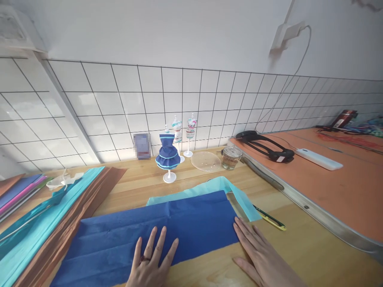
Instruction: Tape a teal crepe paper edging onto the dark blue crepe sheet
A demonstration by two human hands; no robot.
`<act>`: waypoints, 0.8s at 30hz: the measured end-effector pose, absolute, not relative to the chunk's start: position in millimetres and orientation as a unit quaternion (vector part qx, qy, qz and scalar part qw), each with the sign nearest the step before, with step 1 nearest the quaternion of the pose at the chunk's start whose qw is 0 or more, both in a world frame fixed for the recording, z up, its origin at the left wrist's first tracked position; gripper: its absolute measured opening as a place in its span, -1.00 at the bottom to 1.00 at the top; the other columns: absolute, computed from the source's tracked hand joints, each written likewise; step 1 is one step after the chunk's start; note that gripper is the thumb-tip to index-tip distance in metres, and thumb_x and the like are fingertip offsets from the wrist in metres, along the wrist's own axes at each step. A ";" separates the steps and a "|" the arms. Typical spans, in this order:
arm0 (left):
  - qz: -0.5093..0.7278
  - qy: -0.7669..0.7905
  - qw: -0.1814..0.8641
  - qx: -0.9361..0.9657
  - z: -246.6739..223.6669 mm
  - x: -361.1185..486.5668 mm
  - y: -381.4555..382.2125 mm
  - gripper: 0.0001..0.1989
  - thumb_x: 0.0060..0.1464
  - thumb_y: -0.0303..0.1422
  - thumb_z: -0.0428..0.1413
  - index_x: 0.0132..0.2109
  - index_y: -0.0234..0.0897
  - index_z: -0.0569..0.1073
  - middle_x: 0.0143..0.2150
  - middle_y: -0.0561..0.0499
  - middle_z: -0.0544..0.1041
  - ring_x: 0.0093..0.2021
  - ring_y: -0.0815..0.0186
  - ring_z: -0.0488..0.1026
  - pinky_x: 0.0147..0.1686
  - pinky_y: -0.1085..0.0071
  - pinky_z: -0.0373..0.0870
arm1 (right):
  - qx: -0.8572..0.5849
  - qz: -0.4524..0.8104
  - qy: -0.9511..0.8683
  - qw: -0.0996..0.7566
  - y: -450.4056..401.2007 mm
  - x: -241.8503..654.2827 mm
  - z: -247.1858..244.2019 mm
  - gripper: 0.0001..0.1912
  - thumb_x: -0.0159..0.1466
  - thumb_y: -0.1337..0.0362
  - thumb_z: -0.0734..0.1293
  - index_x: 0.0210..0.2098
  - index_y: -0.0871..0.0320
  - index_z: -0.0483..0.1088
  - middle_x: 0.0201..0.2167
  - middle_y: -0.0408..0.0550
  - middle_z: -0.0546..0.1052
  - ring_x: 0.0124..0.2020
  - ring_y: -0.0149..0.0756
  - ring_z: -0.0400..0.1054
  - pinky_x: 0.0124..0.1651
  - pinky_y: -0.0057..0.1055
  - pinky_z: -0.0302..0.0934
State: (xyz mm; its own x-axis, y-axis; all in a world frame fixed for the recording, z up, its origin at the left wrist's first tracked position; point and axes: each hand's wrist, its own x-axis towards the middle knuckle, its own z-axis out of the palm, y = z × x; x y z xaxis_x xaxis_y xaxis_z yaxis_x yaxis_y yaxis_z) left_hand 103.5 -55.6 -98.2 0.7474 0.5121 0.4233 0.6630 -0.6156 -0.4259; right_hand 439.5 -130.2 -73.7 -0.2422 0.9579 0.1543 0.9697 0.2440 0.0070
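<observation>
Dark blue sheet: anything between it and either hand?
Nothing visible. The left hand lies on the dark blue sheet; the right hand rests at its right edge. The light-blue strip and yellow cutter lie farther out, not between.

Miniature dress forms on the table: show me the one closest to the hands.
The front form, leftmost of the three, wearing the ruffled dark blue dress; the middle form and right form stand farther back.

No text, brand, number or sign is legible. A small white label [280, 159] on the black headband-like device [265, 147] and a pixelated card [142, 146] near the tiled wall [119, 107] show nothing readable.
</observation>
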 end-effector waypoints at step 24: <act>-0.131 -0.316 0.278 -0.898 -86.2 108.7 -58.0 -0.21 -0.01 0.23 -0.21 0.26 -0.09 0.08 0.12 -0.21 0.36 0.05 -0.06 0.33 0.08 0.02 -0.18 | -0.681 -0.025 -0.731 0.046 -149.2 491.0 -56.8 -0.50 0.30 -0.01 0.10 0.07 0.14 0.34 0.10 -0.02 0.36 0.06 -0.11 0.29 0.04 -0.19 0.29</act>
